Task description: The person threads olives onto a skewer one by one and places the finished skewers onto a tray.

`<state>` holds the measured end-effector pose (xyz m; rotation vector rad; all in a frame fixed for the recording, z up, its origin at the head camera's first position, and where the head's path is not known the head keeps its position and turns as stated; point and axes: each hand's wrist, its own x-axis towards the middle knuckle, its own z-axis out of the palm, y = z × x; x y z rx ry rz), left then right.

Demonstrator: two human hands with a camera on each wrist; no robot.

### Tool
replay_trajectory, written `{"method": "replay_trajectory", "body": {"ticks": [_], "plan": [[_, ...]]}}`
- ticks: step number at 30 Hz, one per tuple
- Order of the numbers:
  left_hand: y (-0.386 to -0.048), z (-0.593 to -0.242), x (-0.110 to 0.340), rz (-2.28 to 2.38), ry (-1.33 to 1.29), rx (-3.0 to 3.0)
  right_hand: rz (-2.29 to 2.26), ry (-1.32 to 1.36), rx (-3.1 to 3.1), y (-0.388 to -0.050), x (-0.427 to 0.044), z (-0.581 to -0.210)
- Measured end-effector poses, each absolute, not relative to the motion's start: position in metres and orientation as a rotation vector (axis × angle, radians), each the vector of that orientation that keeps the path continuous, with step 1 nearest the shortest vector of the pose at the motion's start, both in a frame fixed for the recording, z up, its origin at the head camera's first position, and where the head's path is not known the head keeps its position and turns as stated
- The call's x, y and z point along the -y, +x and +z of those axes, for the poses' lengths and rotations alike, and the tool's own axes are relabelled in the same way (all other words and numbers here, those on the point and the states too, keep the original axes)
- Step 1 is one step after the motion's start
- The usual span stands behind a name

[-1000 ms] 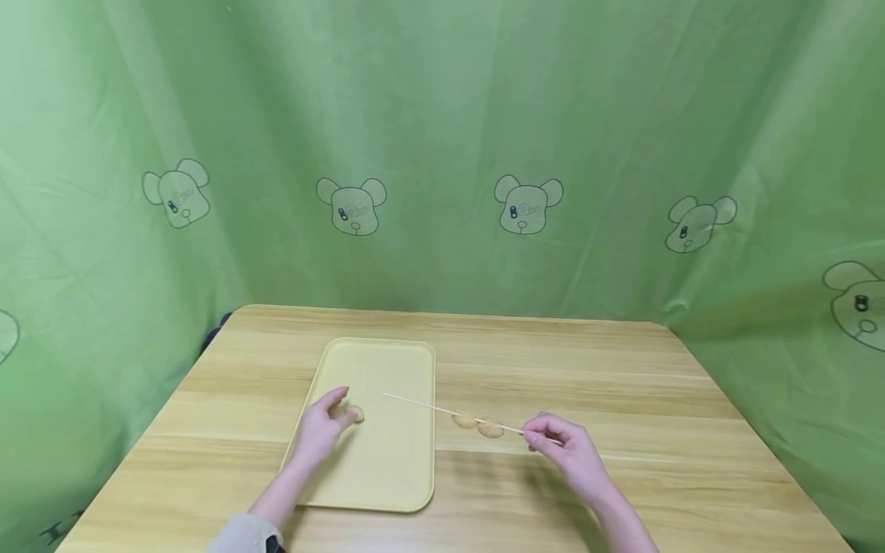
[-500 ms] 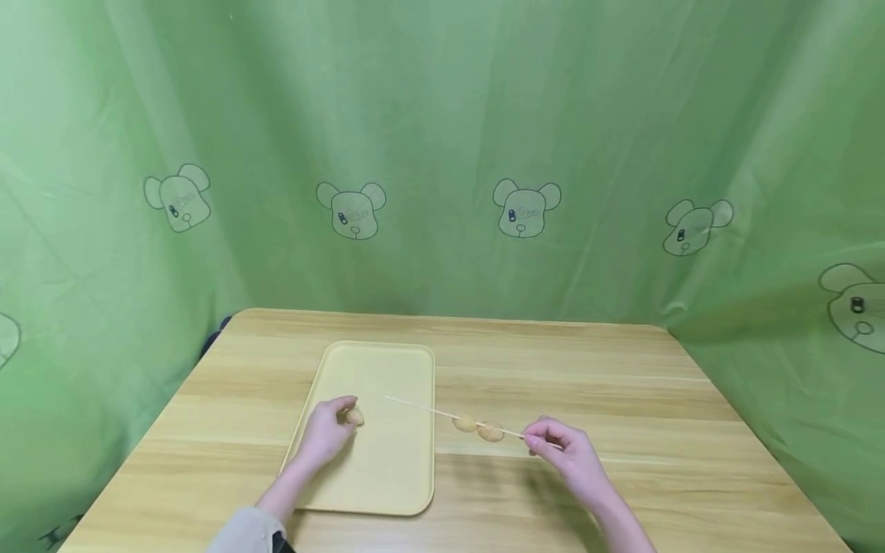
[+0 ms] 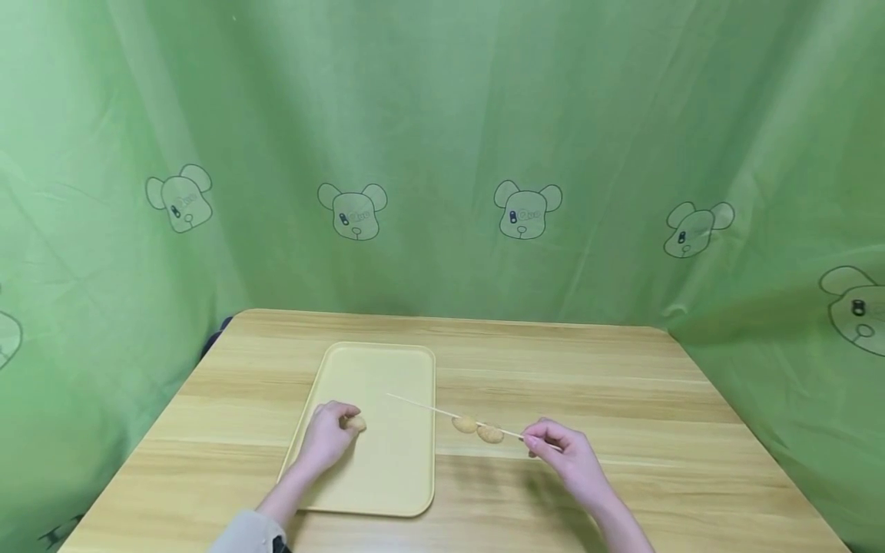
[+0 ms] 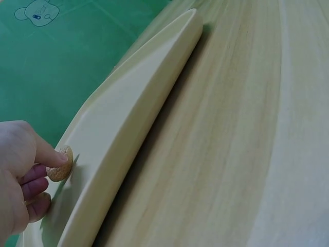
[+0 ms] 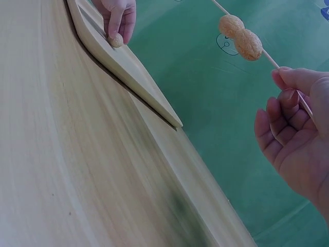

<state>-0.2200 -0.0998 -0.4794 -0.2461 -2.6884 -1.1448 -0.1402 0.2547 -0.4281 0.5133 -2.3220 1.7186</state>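
My left hand (image 3: pixel 326 439), low over the pale yellow tray (image 3: pixel 390 480), pinches a small golden-brown puffy food piece (image 4: pixel 60 165) between thumb and fingers. In the head view the fingers partly cover that piece. To the right of the tray, my right hand (image 3: pixel 572 459) grips a thin wooden skewer (image 3: pixel 415 402) near its right end, with the other end pointing left above the tray. Two similar puffy pieces (image 5: pixel 249 45) are threaded side by side on the skewer, a short way from the right fingertips.
The tray lies on a wood-grain table (image 3: pixel 553 361), left of its middle. A green curtain (image 3: pixel 442 115) printed with bear heads hangs around the back and sides of the table.
My left hand's fingers have closed around the puffy piece on the tray, which moved slightly toward me. The right hand and its skewer have stayed nearly still.
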Motion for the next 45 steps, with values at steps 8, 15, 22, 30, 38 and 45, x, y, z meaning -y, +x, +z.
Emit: {"method": "replay_trajectory", "body": {"ticks": [8,15,22,30,38,45], "plan": [[-0.219,-0.480,0.097,-1.064,-0.269,2.672,1.701,0.501,2.338,-0.140,-0.255,-0.428],[-0.216,-0.481,0.097,-1.162,-0.294,2.657,1.711,0.510,2.340,-0.139,-0.256,-0.428],[-0.213,-0.474,0.096,-1.367,-0.340,2.558,1.699,0.497,2.339,-0.140,-0.257,-0.428],[-0.206,-0.456,0.090,-1.544,-0.379,2.479,1.701,0.487,2.321,-0.142,-0.259,-0.430],[-0.200,-0.445,0.083,-1.753,-0.379,2.391,1.671,0.491,2.328,-0.140,-0.264,-0.432],[-0.198,-0.441,0.080,-1.815,-0.372,2.364,1.658,0.455,2.327,-0.137,-0.270,-0.431]]}}
